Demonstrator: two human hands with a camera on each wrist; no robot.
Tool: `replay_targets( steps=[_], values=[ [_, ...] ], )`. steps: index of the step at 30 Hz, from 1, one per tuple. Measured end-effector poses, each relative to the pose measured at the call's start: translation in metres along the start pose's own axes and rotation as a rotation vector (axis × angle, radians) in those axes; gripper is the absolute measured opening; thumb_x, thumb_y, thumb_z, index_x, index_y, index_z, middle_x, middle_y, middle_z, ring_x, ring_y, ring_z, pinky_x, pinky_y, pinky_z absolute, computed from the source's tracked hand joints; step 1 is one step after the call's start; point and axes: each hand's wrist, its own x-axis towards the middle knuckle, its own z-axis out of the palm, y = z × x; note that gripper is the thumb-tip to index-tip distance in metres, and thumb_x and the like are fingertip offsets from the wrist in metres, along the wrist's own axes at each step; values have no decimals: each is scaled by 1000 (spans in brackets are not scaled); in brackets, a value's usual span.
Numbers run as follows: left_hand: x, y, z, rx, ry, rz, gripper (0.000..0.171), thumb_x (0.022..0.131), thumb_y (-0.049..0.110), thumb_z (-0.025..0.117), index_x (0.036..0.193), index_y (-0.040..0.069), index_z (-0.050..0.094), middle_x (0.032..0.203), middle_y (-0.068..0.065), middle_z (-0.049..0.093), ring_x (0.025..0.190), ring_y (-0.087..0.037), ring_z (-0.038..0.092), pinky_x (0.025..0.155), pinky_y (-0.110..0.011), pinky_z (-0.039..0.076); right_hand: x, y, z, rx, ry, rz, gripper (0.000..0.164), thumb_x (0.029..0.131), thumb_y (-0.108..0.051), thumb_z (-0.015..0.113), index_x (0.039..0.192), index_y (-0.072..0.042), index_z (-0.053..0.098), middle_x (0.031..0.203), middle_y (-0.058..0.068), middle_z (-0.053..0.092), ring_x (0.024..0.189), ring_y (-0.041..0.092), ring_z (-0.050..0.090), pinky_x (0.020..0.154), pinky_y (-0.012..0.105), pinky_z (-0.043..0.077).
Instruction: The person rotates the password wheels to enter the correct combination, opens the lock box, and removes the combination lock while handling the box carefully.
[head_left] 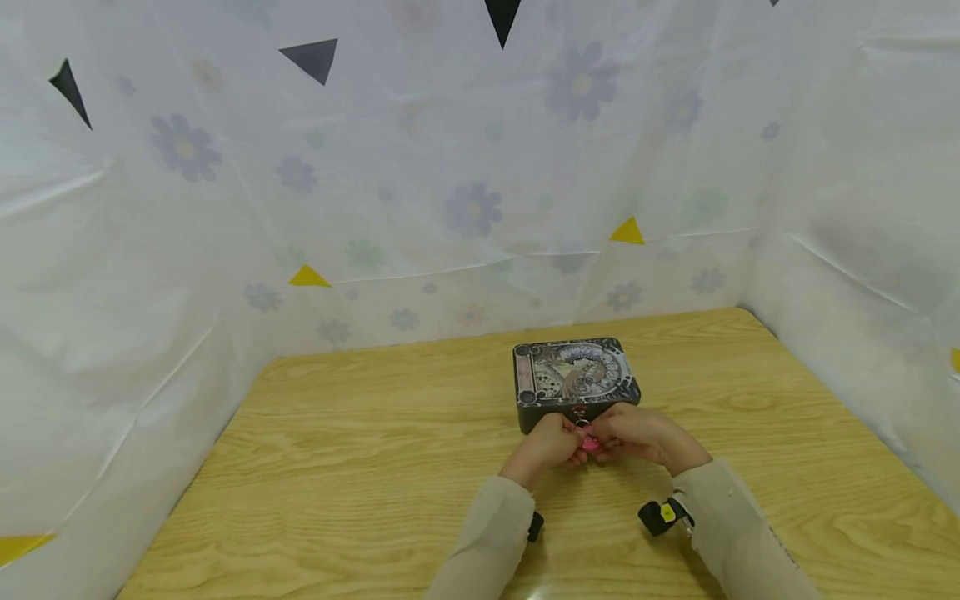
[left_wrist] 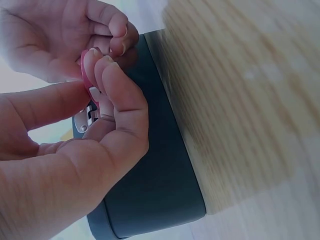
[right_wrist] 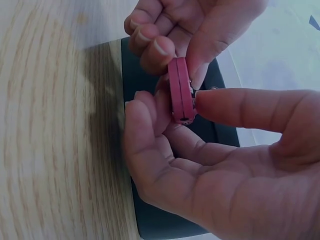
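Observation:
A dark tin box (head_left: pixel 573 375) with an ornate printed lid lies on the table, its front side facing me. At the middle of that front hangs a small pink padlock (head_left: pixel 592 444), its shackle by the metal clasp (left_wrist: pixel 81 121). My left hand (head_left: pixel 551 442) pinches the padlock from the left between thumb and curled fingers. From the right, my right hand (head_left: pixel 637 432) pinches it too, thumb on the face and fingers curled behind. The right wrist view shows the padlock's pink edge (right_wrist: pixel 180 90) between both hands. Fingers hide much of the shackle.
The box stands on a wood-grain table (head_left: pixel 337 467) towards its back right. A white flowered curtain (head_left: pixel 420 167) closes off the back and sides, with yellow and dark triangles on it. A black wrist-worn device (head_left: pixel 660 517) sits below the right sleeve.

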Motion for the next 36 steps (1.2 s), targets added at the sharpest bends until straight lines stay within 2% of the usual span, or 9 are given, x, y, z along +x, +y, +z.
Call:
replay_targets(
  steps=[8,18,24,36],
  values=[
    [1,0,0,-21,1,-5,15,93,-3,52,80,2,51,61,-7,58,54,-12,54,59,-27,53,-2,0,1,6,-23,3,26,90,1,48,107,18,57,85,8,63,74,14,62,72,29,54],
    [0,0,-1,3,-4,-8,21,96,6,56,75,4,52,61,-6,59,53,-11,53,58,-28,53,-3,0,0,4,-34,-13,24,94,0,47,107,18,58,87,7,64,78,14,62,75,30,54],
    [0,2,0,-3,-2,-10,25,95,5,56,71,3,55,57,-3,56,51,-11,52,57,-27,53,-1,1,0,1,-31,-21,26,93,1,47,107,20,57,91,8,63,82,15,61,77,31,53],
    [-1,1,-1,-10,-1,-14,15,94,-1,51,80,2,54,64,-8,62,55,-11,54,59,-28,54,0,1,0,23,-40,-41,19,87,4,49,99,15,58,88,5,60,80,12,58,75,27,53]
  ],
)
